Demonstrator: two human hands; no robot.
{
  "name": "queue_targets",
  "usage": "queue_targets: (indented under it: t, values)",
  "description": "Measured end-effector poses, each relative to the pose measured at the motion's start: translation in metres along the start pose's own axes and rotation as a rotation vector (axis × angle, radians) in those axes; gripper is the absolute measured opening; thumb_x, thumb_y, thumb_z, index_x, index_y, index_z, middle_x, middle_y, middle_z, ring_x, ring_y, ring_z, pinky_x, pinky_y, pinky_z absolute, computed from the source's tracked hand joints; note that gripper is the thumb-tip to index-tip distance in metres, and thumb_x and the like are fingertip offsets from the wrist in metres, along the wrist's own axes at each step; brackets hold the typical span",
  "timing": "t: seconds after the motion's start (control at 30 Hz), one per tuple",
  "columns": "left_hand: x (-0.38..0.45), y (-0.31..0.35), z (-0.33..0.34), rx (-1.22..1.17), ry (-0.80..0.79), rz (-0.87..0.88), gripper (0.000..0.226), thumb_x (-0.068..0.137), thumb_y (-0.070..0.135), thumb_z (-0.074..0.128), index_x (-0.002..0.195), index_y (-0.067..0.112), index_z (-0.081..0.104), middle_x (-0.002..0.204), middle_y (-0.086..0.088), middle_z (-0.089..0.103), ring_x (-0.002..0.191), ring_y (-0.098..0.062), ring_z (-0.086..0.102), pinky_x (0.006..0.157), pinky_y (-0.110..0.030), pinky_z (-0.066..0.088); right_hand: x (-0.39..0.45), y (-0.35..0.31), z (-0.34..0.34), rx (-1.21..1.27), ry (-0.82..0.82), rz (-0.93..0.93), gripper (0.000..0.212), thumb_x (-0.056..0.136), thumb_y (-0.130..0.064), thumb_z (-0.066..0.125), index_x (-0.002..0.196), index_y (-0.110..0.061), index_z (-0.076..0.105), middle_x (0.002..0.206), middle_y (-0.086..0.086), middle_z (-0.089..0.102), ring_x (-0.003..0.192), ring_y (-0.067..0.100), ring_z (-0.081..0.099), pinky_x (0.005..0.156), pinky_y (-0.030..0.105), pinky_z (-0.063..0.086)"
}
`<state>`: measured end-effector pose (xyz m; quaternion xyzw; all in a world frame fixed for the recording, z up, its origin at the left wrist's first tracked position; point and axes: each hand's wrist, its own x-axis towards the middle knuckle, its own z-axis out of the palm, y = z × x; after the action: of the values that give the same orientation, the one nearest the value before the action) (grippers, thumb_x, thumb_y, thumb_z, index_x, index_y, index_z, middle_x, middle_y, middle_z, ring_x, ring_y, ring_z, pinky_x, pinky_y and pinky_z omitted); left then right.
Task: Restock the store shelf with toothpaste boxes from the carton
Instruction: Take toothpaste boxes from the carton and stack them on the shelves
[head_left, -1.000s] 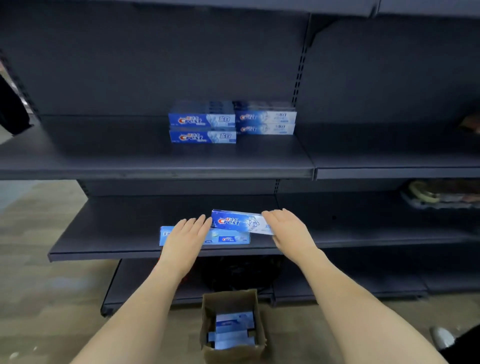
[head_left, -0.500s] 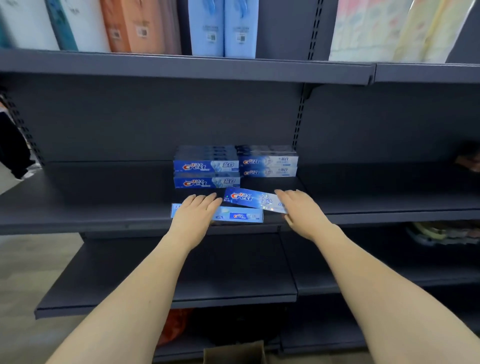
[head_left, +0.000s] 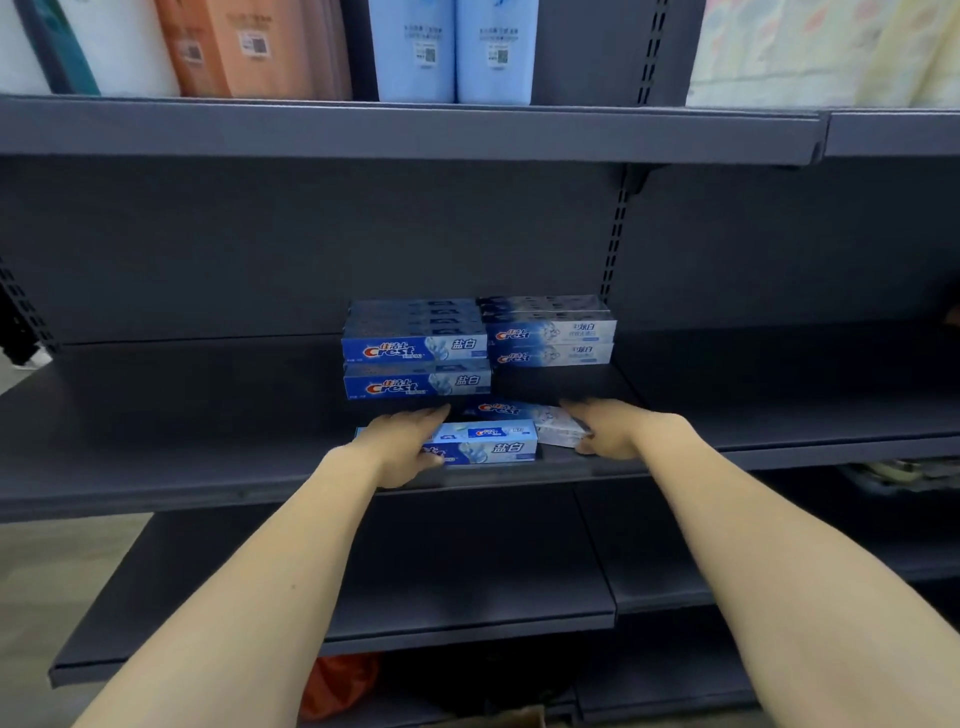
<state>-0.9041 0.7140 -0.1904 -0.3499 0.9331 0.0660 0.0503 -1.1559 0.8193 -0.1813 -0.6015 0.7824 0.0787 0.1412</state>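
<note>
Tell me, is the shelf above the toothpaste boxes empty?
No, the upper shelf holds orange packs and light blue packs.

The dark shelf carries two stacks of toothpaste boxes at its back.

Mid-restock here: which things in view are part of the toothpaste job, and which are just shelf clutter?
Part of the job:
- left hand, holding the front toothpaste box
- right hand, holding the angled toothpaste box
- stacked toothpaste boxes already on the middle shelf
- carton, only its edge visible

Just there:
- pale blue packs and orange packs on the top shelf
- orange item down low
</note>
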Motion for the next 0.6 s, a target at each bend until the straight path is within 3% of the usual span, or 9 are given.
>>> queue_targets:
  t: [0.2,0.37,0.6]
  values:
    - [0.016,-0.014,-0.004,-0.035,-0.037,0.045,0.077,0.095,0.038,0.050,0.152,0.022,0.001,0.159,0.001,0.009,0.145,-0.022,0.014,0.117,-0.037,0.021,0.005,0.002,-0.006,0.036,-0.075,0.024,0.074,0.099,-0.029,0.046,0.152,-0.023,-0.005,0.160,0.001,0.002,0.147,0.023,0.013,0.119,0.035,0.018]
    - [0.029,-0.028,-0.004,0.008,-0.053,0.073,0.079,0.095,0.042,0.046,0.152,0.023,-0.004,0.160,0.000,0.005,0.146,-0.021,0.010,0.119,-0.037,0.017,0.011,0.001,-0.005,0.082,-0.086,0.073,0.081,0.095,-0.056,0.038,0.152,-0.025,-0.010,0.160,0.000,-0.005,0.148,0.023,0.002,0.120,0.037,0.008]
    - [0.035,-0.032,-0.001,0.063,-0.039,0.101,0.074,0.097,0.045,0.040,0.152,0.022,-0.004,0.160,0.001,0.002,0.147,-0.018,0.006,0.120,-0.036,0.009,0.021,-0.002,0.013,0.042,0.063,0.076,0.067,0.100,-0.050,0.023,0.152,-0.019,-0.007,0.161,-0.001,-0.004,0.148,0.014,-0.004,0.119,0.033,-0.002]
